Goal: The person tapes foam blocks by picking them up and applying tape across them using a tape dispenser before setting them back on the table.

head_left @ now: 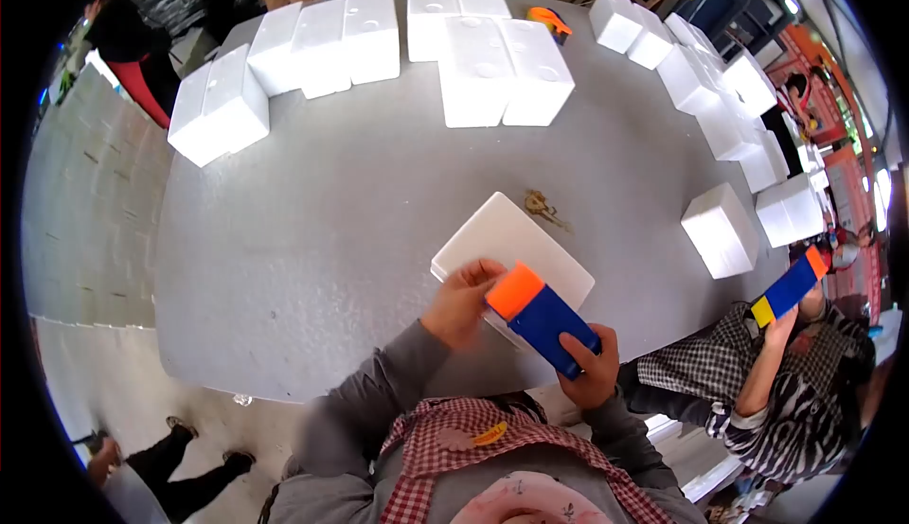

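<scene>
A long blue box [549,327] with a bright orange end [516,291] is tilted in front of my body. My right hand [594,369] wraps round its lower blue end, thumb across the near face. My left hand [462,304] is beside the orange end with its fingers bent together; their tips are partly hidden, and what they pinch, if anything, I cannot make out. Below both hands a white foam box [516,235] lies on the grey table [322,212], partly covered by my left hand and the blue box.
White foam boxes [473,70] stand along the far edge, with more [696,79] on the right. An orange tape dispenser [549,20] and a small brownish item [540,204] lie on the table. At right, a co-worker [786,401] holds a similar blue box [791,287].
</scene>
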Tool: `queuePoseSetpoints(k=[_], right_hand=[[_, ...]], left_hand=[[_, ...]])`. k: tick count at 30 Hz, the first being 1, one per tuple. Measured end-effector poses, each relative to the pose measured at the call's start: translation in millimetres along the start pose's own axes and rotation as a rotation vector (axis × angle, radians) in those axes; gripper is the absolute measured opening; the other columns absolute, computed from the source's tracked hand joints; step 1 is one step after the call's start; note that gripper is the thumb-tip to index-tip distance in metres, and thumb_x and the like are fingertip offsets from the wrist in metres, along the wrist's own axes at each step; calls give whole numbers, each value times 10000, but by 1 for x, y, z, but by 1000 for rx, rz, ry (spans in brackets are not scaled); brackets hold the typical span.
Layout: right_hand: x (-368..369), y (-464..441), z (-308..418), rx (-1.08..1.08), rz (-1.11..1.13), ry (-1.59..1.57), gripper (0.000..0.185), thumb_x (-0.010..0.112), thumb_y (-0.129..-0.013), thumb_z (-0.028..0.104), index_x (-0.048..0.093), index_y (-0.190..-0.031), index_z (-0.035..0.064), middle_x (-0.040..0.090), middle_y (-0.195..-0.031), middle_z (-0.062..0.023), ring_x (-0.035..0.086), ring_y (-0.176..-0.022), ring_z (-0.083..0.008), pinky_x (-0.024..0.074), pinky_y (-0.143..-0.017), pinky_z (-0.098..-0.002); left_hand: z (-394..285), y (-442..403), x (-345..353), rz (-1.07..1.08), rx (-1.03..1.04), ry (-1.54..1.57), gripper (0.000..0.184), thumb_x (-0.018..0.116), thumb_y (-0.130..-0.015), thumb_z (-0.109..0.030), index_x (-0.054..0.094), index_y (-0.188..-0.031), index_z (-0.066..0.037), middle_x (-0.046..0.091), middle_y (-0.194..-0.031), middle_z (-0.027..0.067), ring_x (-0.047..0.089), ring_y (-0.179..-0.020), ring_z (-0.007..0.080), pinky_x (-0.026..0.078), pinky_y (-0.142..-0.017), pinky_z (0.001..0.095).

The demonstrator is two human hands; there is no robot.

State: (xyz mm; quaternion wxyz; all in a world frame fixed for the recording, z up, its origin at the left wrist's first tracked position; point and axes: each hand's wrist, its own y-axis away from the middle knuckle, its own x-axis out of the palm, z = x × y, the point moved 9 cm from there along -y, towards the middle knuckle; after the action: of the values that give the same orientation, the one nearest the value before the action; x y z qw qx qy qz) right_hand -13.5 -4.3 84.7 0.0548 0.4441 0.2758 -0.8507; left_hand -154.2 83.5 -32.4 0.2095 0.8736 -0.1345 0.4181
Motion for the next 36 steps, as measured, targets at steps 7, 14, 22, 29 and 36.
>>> queuePoseSetpoints(k=[7, 14, 22, 29, 36], right_hand=[[10, -59, -10, 112, 225, 99, 608, 648, -599, -27, 523, -1170, 141, 466, -996, -173, 517, -864, -341, 470, -696, -379], [24, -75, -20, 163, 344, 172, 560, 610, -657, 28, 519, -1185, 191, 458, -970, -149, 528, -863, -333, 474, -695, -391], [-32, 12, -53, 181, 290, 69, 601, 642, -626, 6, 515, -1196, 148, 442, -1051, -217, 485, -918, -378, 443, -788, -402], [23, 160, -138, 359, -51, -123, 580, 577, -684, 15, 423, -1242, 50, 428, -1090, -201, 464, -995, -358, 395, -867, -424], [34, 98, -206, 714, -378, -954, 603, 574, -722, 39, 355, -1283, 9, 486, -1173, -138, 462, -1086, -236, 364, -934, -340]], left_hand=[[-88, -86, -117, -210, 403, -814, 101, 530, -775, -4, 555, -870, -28, 596, -767, 52, 552, -741, 142, 448, -670, 269], [-73, -70, -122, -454, 194, -1434, 333, 568, -792, -129, 508, -1117, -92, 546, -1094, 122, 539, -985, 273, 442, -801, 359], [-41, -15, -8, 246, 447, -2039, 543, 357, -911, -428, 336, -1355, -116, 250, -1429, 115, 157, -1342, 249, 178, -1062, 391], [-12, 11, -84, -513, 694, -696, 542, 293, -945, -372, 257, -1347, -12, 286, -1383, 148, 285, -1267, 261, 220, -1039, 368], [-44, -74, 90, -246, 846, -2228, 534, 513, -836, -417, 392, -1320, -225, 271, -1402, 143, 355, -1181, 379, 333, -944, 475]])
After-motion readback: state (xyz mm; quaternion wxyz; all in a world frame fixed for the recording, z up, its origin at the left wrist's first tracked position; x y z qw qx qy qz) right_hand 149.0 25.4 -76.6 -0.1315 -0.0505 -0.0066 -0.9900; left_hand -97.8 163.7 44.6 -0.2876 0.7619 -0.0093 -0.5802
